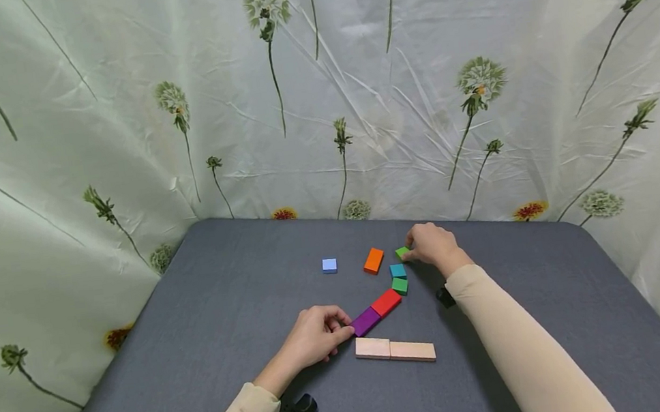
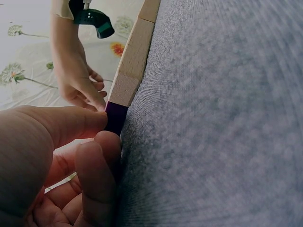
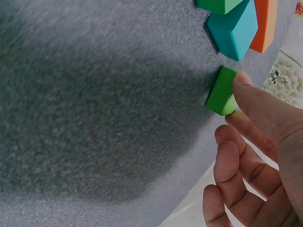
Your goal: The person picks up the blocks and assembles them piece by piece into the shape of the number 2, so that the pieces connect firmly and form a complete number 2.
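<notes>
Gripped the lower end of the purple block (image 1: 366, 321) in the left hand (image 1: 316, 335), with thumb and forefinger at that end and the block flat on the grey table (image 1: 220, 267). Pinched the light green block (image 3: 221, 92) in the right hand (image 1: 434, 246), between thumb and forefinger, with the other fingers bent. Held it toward the far side of the table, just beyond the teal block (image 1: 398, 270), with a narrow gap between the two in the right wrist view. Could not tell for certain whether resting on the surface or slightly raised.

Saw the red block (image 1: 386, 303) touching the upper end of the purple block, end to end in one slanting line. Found the green block (image 1: 400, 285) at the red block's upper end, seemingly touching, and the teal block right behind the green one. Noted the orange block (image 1: 374, 260) to the left of the teal block, apart from it, and the blue block (image 1: 329, 266) farther left, well apart. Saw the left wooden block (image 1: 373, 348) and the right wooden block (image 1: 412, 351) end to end, just beside the purple block's lower end.

Wore beige sleeves (image 1: 526, 347), with a black device (image 1: 302, 409) at the left wrist. Faced a pale curtain (image 1: 124, 87) printed with dandelions.
</notes>
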The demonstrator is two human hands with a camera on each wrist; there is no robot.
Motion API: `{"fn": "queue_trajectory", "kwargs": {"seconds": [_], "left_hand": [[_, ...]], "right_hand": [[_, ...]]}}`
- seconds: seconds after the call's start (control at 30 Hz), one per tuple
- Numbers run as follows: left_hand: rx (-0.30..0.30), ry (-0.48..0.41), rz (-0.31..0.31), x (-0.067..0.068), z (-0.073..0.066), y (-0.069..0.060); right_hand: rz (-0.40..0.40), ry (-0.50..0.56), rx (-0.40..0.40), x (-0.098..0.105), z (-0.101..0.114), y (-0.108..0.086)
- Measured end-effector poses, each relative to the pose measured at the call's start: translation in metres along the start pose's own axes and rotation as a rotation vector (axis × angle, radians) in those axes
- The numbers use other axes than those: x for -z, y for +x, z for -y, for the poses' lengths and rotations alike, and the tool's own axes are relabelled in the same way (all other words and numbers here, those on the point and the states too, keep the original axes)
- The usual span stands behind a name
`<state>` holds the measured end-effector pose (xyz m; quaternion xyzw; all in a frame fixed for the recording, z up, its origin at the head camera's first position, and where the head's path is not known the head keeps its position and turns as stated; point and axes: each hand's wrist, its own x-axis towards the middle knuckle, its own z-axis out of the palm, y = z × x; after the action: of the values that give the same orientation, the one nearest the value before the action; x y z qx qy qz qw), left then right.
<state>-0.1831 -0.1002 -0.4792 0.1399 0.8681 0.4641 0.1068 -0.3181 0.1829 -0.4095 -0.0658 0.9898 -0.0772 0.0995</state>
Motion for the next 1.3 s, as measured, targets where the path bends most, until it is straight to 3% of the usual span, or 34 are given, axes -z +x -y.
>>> {"fn": "queue_trajectory", "kwargs": {"seconds": [0.8, 1.3], "left_hand": [[-0.005, -0.005, -0.001, 0.0, 0.0, -0.001], [-0.017, -0.016, 0.001, 0.0, 0.002, 0.0]], "right_hand": [[0.012, -0.007, 0.059, -0.006, 0.023, 0.008], [0.073, -0.003, 0.08, -0.003, 0.037, 0.009]]}}
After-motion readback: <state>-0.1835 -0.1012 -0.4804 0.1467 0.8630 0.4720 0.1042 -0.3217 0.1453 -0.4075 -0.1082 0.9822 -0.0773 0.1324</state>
